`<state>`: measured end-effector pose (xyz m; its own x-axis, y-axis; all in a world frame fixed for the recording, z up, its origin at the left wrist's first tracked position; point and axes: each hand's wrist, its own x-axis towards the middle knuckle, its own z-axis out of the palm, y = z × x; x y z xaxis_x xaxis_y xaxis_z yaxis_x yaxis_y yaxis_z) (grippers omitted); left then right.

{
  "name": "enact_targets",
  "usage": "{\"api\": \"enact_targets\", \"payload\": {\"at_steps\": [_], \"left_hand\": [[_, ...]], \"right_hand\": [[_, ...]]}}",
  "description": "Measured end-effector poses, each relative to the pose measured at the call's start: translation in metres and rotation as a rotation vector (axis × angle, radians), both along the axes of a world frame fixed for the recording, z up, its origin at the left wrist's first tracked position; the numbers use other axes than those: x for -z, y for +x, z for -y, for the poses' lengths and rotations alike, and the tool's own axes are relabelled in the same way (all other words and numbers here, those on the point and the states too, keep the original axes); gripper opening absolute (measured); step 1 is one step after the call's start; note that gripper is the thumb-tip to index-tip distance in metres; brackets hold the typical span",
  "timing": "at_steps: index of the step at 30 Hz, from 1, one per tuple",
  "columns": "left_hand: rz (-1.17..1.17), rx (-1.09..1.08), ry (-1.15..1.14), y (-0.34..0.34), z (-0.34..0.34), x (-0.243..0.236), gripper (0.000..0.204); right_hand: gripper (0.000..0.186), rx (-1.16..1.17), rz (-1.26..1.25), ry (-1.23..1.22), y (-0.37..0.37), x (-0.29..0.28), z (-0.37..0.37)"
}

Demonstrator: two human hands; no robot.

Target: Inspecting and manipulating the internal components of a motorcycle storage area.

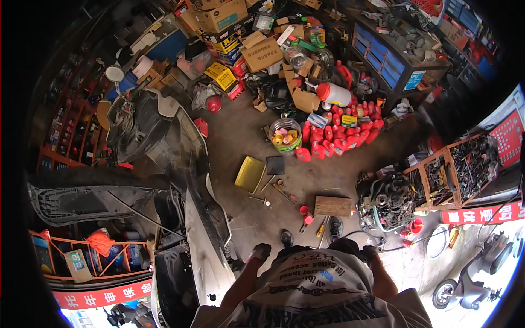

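My forearms (pixel 240 285) reach forward on either side of my shirt (pixel 322 268). My left hand (pixel 261 252), its fingers seemingly curled in, is near my left shoe (pixel 286 238); my right hand (pixel 370 253) is dark and indistinct. I cannot tell whether either grips anything. Ahead, toward the near edge of the floor (pixel 235 136), lies a wooden board (pixel 332 206).

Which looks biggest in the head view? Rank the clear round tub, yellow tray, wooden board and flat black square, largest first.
1. Clear round tub
2. Yellow tray and wooden board: too alike to rank
3. Flat black square
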<state>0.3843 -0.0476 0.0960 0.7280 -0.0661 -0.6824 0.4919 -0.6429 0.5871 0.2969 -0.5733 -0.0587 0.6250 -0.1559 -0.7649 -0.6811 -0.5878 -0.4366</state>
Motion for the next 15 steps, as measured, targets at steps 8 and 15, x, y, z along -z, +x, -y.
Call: {"api": "enact_targets", "payload": {"at_steps": [8,15], "left_hand": [[-0.019,0.026,-0.022,-0.008,-0.002,0.019,0.017],[0.099,0.081,-0.030,-0.010,-0.004,0.026,0.017]], "right_hand": [[0.021,-0.547,0.039,-0.273,0.016,-0.032,0.004],[0.016,-0.179,0.044,-0.062,0.006,-0.023,0.011]]}}
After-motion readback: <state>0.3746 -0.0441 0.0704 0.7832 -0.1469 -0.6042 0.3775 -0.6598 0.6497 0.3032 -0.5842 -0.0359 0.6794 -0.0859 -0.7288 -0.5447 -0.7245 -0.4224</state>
